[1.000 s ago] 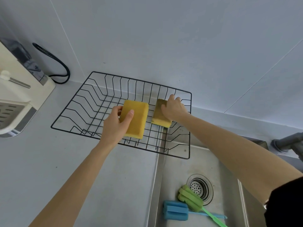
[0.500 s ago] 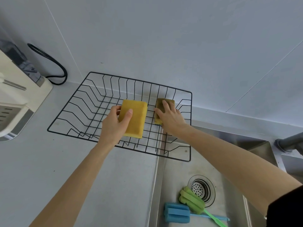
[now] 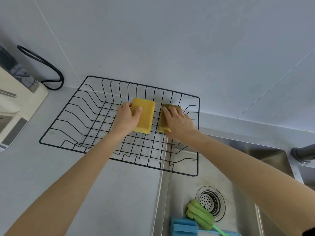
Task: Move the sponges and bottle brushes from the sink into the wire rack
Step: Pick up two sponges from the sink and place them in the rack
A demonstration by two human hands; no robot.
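A black wire rack (image 3: 71, 109) sits on the counter, its right end over the sink. My left hand (image 3: 127, 117) grips a yellow sponge (image 3: 144, 114) by its left edge, low in the rack. My right hand (image 3: 179, 121) lies flat on a second sponge (image 3: 164, 123), green side up, pressing it onto the rack floor. In the sink (image 3: 243, 198), near the drain, lie a green bottle brush (image 3: 199, 214) and a blue bottle brush (image 3: 184, 226).
A cream appliance (image 3: 18, 103) with a black cord (image 3: 51, 70) stands at the left. A grey tap base (image 3: 303, 153) sits at the sink's right. The drain strainer (image 3: 210, 201) is beside the brushes. The wall is close behind the rack.
Both hands have lowered the sponges into the rack. My right hand has shifted from gripping its sponge to lying flat on top of it.
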